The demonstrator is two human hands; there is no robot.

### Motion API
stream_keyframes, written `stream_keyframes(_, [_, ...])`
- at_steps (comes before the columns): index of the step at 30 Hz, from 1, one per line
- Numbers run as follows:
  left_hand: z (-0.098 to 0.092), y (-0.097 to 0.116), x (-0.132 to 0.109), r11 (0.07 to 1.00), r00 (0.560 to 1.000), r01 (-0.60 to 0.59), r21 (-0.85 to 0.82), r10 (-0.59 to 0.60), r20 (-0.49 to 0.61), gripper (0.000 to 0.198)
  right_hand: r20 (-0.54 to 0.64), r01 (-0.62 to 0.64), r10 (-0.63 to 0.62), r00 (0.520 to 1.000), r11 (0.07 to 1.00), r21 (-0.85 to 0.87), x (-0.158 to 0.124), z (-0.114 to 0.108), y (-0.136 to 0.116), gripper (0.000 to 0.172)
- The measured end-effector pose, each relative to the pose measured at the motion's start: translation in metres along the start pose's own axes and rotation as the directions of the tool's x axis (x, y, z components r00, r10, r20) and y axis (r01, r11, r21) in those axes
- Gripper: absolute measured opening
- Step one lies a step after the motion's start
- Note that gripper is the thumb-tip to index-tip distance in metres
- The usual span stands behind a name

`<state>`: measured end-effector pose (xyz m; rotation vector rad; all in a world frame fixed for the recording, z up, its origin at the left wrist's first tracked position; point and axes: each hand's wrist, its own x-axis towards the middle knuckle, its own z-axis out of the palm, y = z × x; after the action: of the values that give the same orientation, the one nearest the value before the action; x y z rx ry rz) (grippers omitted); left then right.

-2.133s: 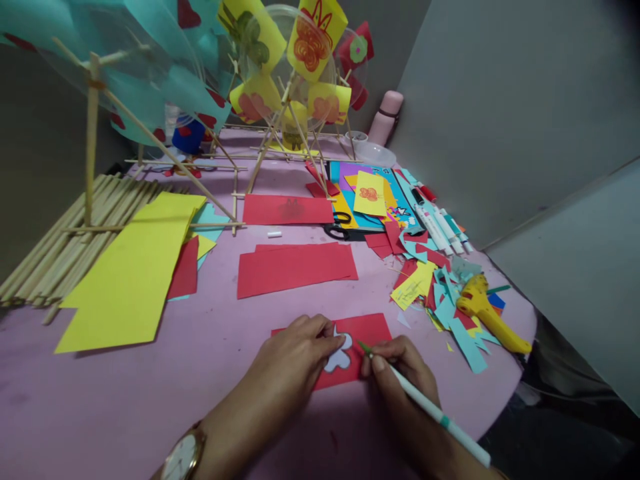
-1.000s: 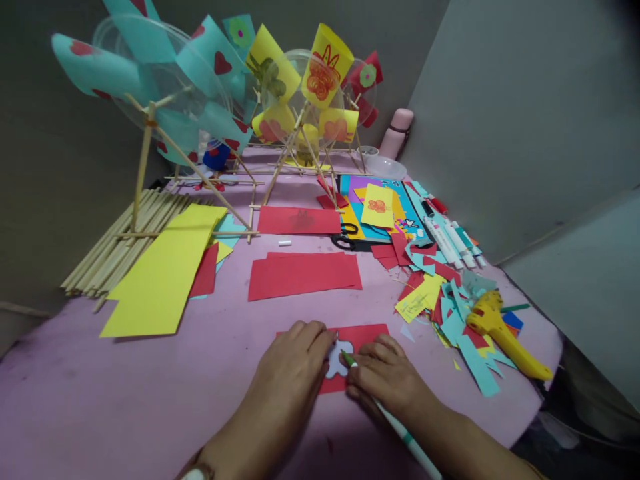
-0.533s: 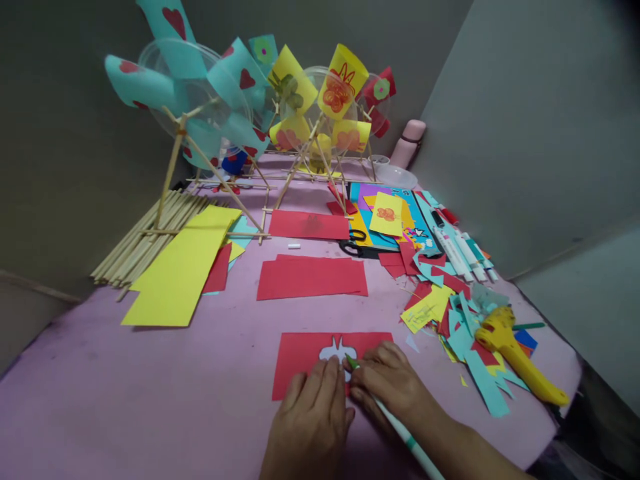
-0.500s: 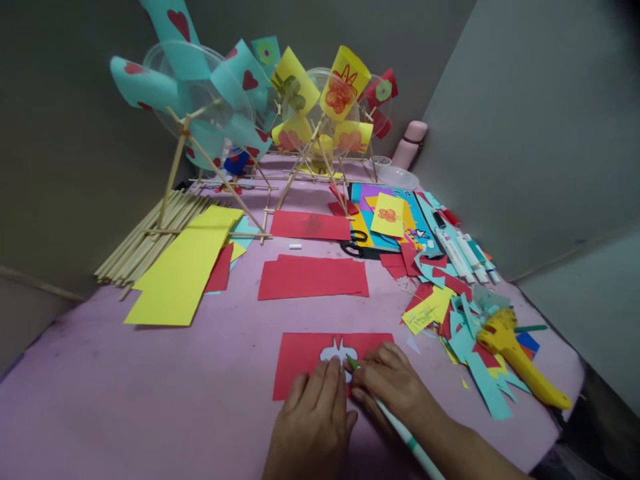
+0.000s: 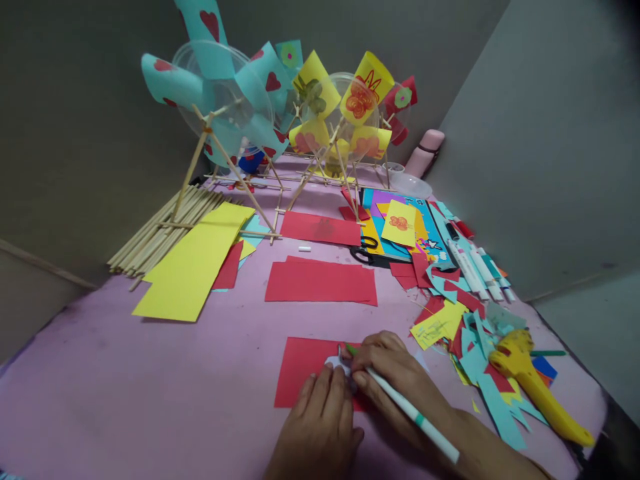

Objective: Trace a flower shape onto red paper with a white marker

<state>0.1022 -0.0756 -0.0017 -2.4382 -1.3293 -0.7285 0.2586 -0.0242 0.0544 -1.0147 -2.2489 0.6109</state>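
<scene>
A red paper rectangle (image 5: 296, 370) lies on the table in front of me. On it rests a small pale cutout (image 5: 333, 361) with feeler-like tips, partly covered by my hands. My left hand (image 5: 320, 420) is laid flat, its fingertips pressing on the cutout and the red paper. Between the fingers and thumb of my right hand (image 5: 387, 370) is a white marker (image 5: 400, 398) with a green tip and a green band. The marker's tip is by the cutout's upper edge, close to one feeler.
More red sheets (image 5: 320, 283) lie just beyond, with yellow paper (image 5: 190, 273) and wooden sticks (image 5: 155, 240) to the left. Paper scraps (image 5: 480, 360) and a yellow glue gun (image 5: 543, 393) are at right. Scissors (image 5: 364, 250) and paper pinwheels on stick stands (image 5: 207, 127) are farther back.
My right hand has shifted the marker's tip up along the cutout towards its feelers, and now covers more of it. My left hand stays on the cutout. The view has turned slightly.
</scene>
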Motion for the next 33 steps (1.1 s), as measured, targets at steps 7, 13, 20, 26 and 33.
stream_keyframes(7, [0.001,-0.001,-0.002,1.000,1.000,0.019,-0.014,-0.018,0.023,0.040,0.009,-0.036,0.036,0.999,0.999,0.025,0.009,0.007,0.011,0.013])
stream_keyframes(13, [-0.002,-0.001,-0.002,0.999,0.999,0.024,-0.034,-0.022,0.043,0.042,-0.008,-0.327,0.359,0.933,0.860,0.391,0.009,0.004,0.006,0.008])
stream_keyframes(20, [-0.003,-0.004,0.002,1.000,1.000,0.002,-0.026,-0.001,0.031,0.040,0.069,-0.466,0.520,0.851,0.690,0.554,0.018,0.017,0.013,0.010])
stream_keyframes(26, [-0.005,-0.007,0.002,0.999,0.997,-0.041,-0.017,0.042,0.064,0.037,0.168,-0.478,0.468,0.867,0.689,0.545,0.015,0.017,0.015,0.008])
stream_keyframes(33, [-0.007,-0.007,0.004,0.997,0.995,-0.079,0.014,0.078,0.062,0.037,0.164,-0.468,0.449,0.878,0.739,0.484,0.019,0.014,0.011,0.007])
